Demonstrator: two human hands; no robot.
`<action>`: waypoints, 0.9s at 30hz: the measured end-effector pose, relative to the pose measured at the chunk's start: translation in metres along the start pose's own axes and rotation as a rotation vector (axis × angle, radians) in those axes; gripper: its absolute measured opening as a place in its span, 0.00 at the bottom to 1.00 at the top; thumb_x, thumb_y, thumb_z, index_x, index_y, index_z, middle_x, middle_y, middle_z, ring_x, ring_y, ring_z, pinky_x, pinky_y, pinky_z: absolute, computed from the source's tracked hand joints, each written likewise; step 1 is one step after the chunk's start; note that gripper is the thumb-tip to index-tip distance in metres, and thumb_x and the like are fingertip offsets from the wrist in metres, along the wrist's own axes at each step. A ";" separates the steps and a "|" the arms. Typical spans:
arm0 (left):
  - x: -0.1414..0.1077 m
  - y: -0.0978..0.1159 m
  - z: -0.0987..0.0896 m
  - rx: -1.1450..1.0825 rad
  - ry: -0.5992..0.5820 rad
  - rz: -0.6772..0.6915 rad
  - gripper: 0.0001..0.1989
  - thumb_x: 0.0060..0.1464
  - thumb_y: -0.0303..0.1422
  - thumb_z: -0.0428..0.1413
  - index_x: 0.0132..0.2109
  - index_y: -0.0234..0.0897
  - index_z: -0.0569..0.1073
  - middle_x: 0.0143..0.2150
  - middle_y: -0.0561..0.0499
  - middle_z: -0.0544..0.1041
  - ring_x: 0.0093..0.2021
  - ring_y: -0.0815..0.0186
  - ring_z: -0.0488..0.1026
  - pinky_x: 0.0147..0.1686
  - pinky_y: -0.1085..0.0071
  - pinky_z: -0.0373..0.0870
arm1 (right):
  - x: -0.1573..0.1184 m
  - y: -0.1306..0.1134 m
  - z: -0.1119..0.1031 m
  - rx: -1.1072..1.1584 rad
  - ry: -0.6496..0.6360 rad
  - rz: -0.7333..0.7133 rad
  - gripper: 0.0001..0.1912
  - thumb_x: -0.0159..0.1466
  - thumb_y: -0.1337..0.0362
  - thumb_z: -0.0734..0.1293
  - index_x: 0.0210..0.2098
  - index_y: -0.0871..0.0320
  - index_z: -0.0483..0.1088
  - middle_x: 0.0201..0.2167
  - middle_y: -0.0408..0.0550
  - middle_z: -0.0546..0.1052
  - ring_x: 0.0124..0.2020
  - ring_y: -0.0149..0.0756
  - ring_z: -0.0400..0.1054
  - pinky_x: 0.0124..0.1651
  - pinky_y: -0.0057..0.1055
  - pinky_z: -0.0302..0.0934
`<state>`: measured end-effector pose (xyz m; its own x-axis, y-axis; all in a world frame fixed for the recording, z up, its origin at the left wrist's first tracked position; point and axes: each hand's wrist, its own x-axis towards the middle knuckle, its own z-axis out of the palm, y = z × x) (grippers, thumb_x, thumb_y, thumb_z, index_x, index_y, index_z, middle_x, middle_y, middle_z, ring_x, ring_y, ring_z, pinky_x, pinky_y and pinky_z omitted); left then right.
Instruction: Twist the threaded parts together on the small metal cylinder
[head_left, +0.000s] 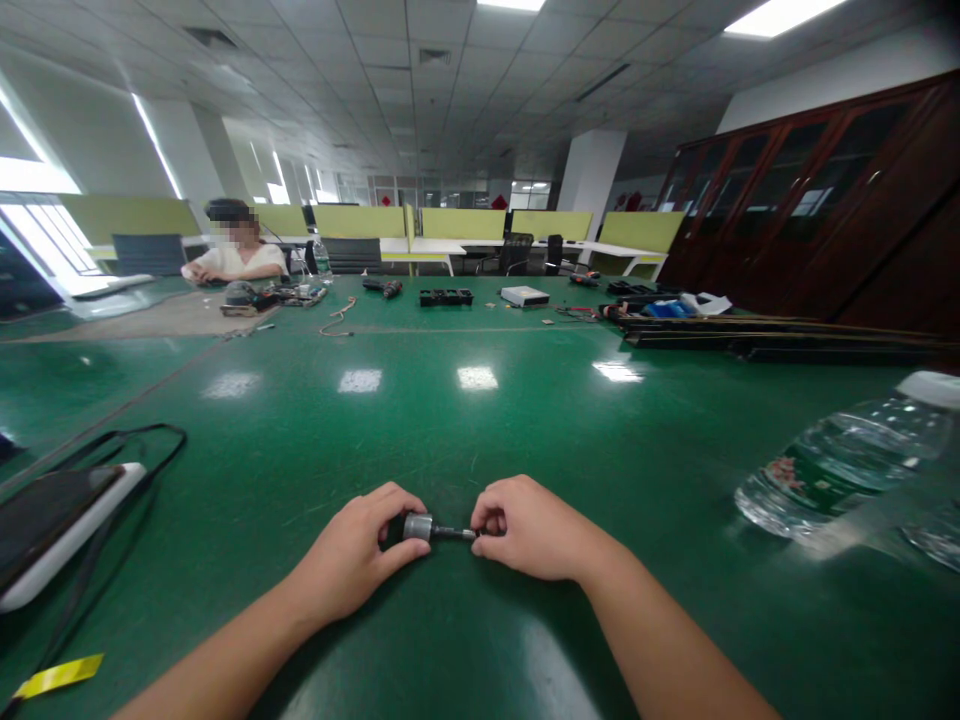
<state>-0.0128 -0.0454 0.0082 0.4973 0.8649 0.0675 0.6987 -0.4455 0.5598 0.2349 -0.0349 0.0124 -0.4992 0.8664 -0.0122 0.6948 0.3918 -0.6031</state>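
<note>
Between my hands, low over the green table (pixel 480 430), lies a small grey metal cylinder (pixel 418 526) with a thin dark shaft pointing right. Its exact kind cannot be made out. My left hand (pixel 358 548) grips the cylinder between thumb and fingers, which hide its left end. The thumb and fingertips of my right hand (pixel 529 530) pinch around the lighter tip of the shaft. That tip is partly covered by the fingers.
A clear water bottle (pixel 832 465) is at the right, and a phone-like device (pixel 64 530) with a black strap at the left. Beyond are a black tray (pixel 445 297), a white box (pixel 524 296), long dark strips (pixel 712 332) and a seated person (pixel 238 250).
</note>
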 end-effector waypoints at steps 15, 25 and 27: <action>0.000 0.000 0.000 -0.010 0.002 0.007 0.09 0.59 0.38 0.58 0.46 0.42 0.75 0.40 0.52 0.74 0.34 0.65 0.68 0.35 0.70 0.62 | -0.004 0.002 -0.004 -0.006 0.022 0.036 0.04 0.54 0.66 0.71 0.31 0.57 0.78 0.26 0.43 0.75 0.26 0.30 0.67 0.27 0.25 0.55; 0.000 0.000 0.001 -0.007 0.006 0.016 0.09 0.59 0.37 0.58 0.46 0.42 0.75 0.40 0.52 0.74 0.34 0.64 0.68 0.35 0.70 0.62 | 0.001 -0.009 0.009 0.014 0.076 -0.064 0.04 0.54 0.68 0.72 0.31 0.57 0.78 0.27 0.43 0.75 0.28 0.30 0.66 0.31 0.26 0.57; 0.000 -0.001 0.001 -0.009 0.011 0.020 0.09 0.59 0.38 0.58 0.46 0.42 0.75 0.40 0.52 0.74 0.35 0.64 0.69 0.36 0.70 0.63 | 0.003 -0.012 0.014 0.069 0.105 -0.093 0.07 0.54 0.70 0.72 0.34 0.56 0.78 0.28 0.43 0.76 0.30 0.31 0.67 0.34 0.26 0.59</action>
<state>-0.0126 -0.0452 0.0068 0.5056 0.8583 0.0876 0.6842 -0.4607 0.5653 0.2175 -0.0415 0.0083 -0.5007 0.8562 0.1273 0.6087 0.4528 -0.6515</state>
